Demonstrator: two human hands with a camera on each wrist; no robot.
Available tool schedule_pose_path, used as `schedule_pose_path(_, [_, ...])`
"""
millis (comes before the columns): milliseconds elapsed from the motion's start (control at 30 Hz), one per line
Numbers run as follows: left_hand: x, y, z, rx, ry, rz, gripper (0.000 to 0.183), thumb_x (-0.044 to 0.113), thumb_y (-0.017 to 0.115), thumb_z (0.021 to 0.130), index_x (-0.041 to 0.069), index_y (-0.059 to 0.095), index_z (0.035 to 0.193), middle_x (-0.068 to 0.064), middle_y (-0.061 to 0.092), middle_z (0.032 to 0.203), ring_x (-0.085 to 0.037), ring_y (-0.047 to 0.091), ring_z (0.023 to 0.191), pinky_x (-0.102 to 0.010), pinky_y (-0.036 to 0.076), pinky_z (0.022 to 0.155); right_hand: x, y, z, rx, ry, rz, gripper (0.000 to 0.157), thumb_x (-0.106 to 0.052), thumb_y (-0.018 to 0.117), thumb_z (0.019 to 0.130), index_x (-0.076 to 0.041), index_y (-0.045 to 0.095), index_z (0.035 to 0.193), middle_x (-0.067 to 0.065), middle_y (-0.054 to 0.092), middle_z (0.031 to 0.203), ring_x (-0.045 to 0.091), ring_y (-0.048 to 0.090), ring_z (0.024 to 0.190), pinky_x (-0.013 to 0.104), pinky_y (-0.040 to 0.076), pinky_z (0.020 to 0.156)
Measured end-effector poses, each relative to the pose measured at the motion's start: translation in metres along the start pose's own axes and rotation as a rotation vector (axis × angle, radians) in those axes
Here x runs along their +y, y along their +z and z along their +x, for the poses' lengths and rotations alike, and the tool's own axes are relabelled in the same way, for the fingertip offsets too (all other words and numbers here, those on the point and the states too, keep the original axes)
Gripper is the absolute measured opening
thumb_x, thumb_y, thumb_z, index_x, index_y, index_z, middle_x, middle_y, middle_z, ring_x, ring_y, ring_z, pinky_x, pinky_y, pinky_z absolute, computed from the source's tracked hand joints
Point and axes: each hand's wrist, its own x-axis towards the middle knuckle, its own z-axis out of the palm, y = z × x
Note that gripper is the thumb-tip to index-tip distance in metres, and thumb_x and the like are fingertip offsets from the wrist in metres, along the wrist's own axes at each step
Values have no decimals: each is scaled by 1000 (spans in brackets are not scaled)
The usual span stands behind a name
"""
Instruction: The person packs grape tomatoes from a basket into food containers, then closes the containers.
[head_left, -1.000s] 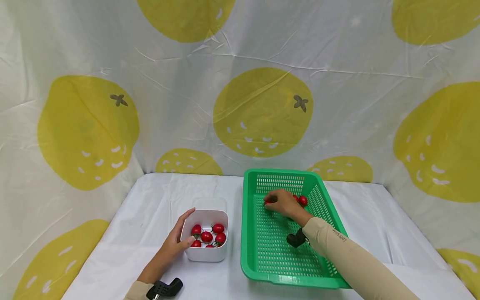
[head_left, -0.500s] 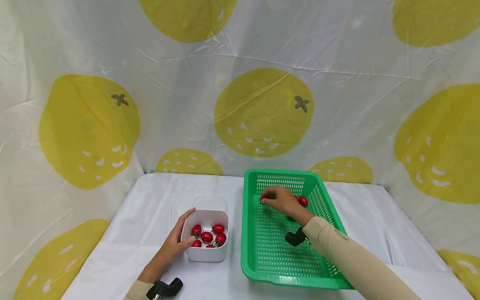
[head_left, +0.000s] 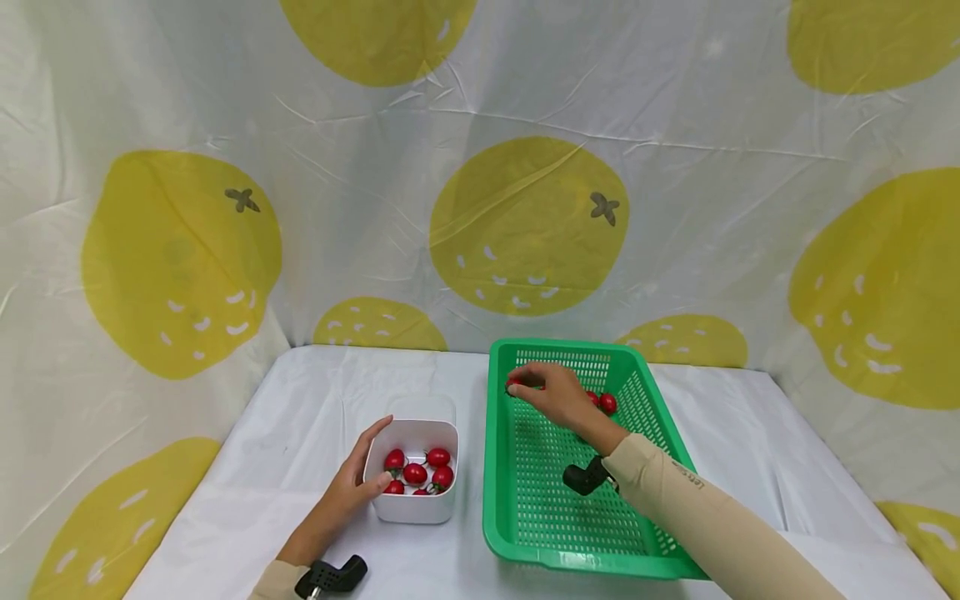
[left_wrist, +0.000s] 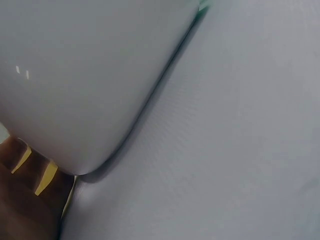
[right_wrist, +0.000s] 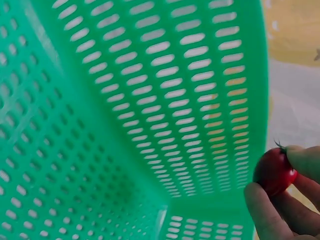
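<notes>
A fruit-print cloth [head_left: 352, 208] hangs behind a white table [head_left: 315, 400], where the left hand [head_left: 348, 483], thumb over the rim, grips a white box [head_left: 411, 510] of red tomatoes [head_left: 415, 474]. Beside it stands a green basket [head_left: 491, 467]; near its far left corner, the right hand's [head_left: 555, 396] curled fingers pinch one tomato [right_wrist: 274, 171], loose tomatoes [head_left: 608, 403] lying farther right.

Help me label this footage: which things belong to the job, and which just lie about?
Seemingly in the job:
left hand, holding the white box
right hand, pinching a tomato
green basket
tomatoes in box and basket

Just there:
clear flat piece behind the box
white cloth
patterned curtain
</notes>
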Motion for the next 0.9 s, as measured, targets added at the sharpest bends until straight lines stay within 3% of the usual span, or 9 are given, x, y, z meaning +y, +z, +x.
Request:
schedule_pose_path(267, [0, 0, 0, -1, 6, -5, 74, 12, 54, 88, 22, 21, 154, -9, 22, 155, -31, 21, 140, -72, 16, 104, -22, 1, 2, 39, -16, 83, 21, -25, 68, 90, -16, 71, 110, -7, 71, 98, 14, 64, 98, 39, 51, 86])
schedule_pose_path(533, [0, 1, 0, 2, 23, -11, 74, 11, 55, 87, 20, 22, 153, -10, 22, 156, -22, 21, 140, -73, 13, 103, -45, 15, 3, -1, -68, 202, 22, -21, 69, 90, -12, 71, 109, -1, 72, 99, 15, 66, 95, 35, 53, 83])
schedule_pose_path(700, [1, 1, 1, 4, 21, -14, 74, 11, 55, 87, 20, 22, 153, -10, 22, 156, -29, 19, 140, -73, 12, 104, -56, 25, 5, -49, -84, 264, 24, -18, 69, 90, -7, 70, 111, 6, 72, 101, 22, 66, 97, 36, 53, 85])
schedule_pose_path(900, [0, 1, 1, 6, 20, -27, 75, 10, 55, 86, 19, 23, 153, -12, 20, 156, -37, 15, 141, -74, 9, 104, -57, 42, 9, -75, -84, 262, 20, -25, 70, 89, -16, 72, 108, -5, 72, 97, 11, 66, 94, 32, 53, 82])
